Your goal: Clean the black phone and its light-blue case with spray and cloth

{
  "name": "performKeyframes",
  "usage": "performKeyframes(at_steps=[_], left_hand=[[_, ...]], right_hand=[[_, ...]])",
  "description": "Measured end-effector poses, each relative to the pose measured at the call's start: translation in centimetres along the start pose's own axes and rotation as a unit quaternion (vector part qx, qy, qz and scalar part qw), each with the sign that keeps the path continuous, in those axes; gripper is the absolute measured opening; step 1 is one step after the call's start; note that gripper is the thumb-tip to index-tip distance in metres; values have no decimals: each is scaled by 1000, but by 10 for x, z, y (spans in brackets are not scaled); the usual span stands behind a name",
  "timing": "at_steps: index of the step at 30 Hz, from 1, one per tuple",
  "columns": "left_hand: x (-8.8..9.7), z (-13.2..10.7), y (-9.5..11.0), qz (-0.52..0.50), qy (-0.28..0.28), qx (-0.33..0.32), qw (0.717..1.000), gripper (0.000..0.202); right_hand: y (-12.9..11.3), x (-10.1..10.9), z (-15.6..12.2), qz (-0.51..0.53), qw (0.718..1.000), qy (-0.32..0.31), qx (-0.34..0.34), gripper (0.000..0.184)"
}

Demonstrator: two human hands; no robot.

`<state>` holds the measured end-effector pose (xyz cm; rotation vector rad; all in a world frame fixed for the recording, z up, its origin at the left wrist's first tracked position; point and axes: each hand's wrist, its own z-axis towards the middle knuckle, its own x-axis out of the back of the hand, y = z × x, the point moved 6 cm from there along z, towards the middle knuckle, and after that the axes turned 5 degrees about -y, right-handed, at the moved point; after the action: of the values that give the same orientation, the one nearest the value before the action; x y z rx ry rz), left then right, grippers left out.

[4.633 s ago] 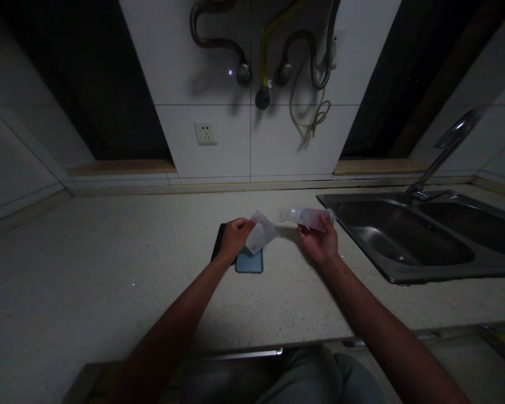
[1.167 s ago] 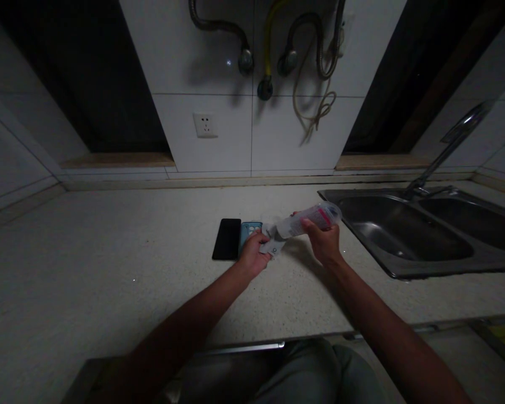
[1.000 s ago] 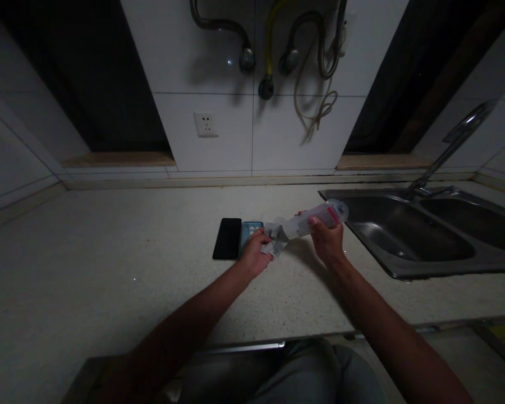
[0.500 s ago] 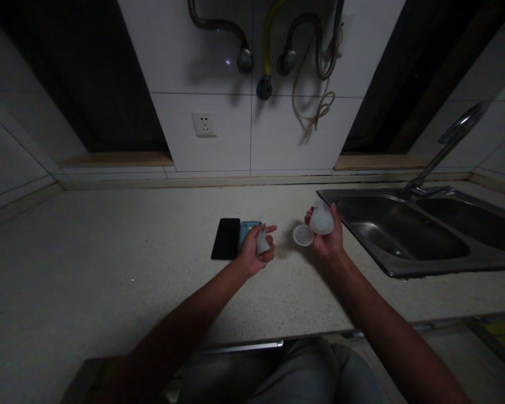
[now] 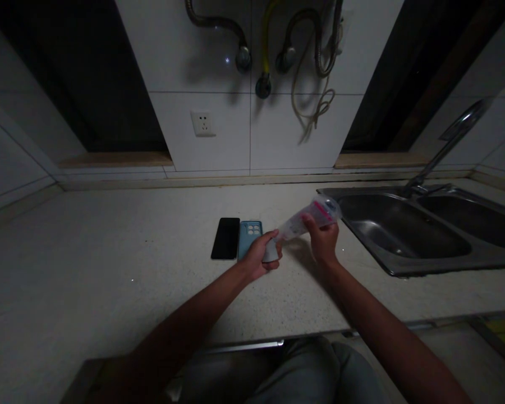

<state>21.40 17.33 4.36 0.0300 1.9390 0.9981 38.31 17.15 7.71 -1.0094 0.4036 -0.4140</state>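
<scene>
My right hand (image 5: 323, 240) grips a clear plastic bottle with a pink label (image 5: 309, 217), tilted with its mouth down to the left. My left hand (image 5: 261, 256) is curled around a small white wad, a folded wipe or cloth (image 5: 271, 251), held right under the bottle's mouth. Both hands hover just above the speckled countertop (image 5: 109, 269). A black phone (image 5: 226, 238) and a blue phone case (image 5: 249, 232) lie flat side by side just left of my left hand.
A steel double sink (image 5: 408, 235) with a tap (image 5: 446, 147) fills the right of the counter. On the tiled wall behind are a socket (image 5: 202, 123) and hanging hoses (image 5: 278, 50). My knees show below the counter's front edge.
Half a second ago my right hand held the bottle upright, apart from the left; now the bottle is tipped down onto the white wad in my left hand.
</scene>
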Motion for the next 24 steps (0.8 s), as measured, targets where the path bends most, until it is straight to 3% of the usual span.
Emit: performKeyframes(at_steps=[6,10,13,18,21,24], left_hand=[[6,3,-2,89,34,-50,994,39],[6,1,-2,143,62,-62,986,51],[2,0,-2,173,58,-65,981,56],[-10,-3,-5,186,21,-58,981,55],[-19,-7,-3,159,-21,-62,985,59],[-14,-11,9,132,1,-106,986,60]], right_hand=[[-16,-16,-17,-119,980,-109,113,34],[-26,-19,-19,-141,972,-129,140,36],[-25,-18,-15,-140,974,-133,117,34],[-6,1,4,-100,994,-52,-2,42],[0,23,20,-119,992,27,-20,48],[7,49,37,-214,973,83,-23,52]])
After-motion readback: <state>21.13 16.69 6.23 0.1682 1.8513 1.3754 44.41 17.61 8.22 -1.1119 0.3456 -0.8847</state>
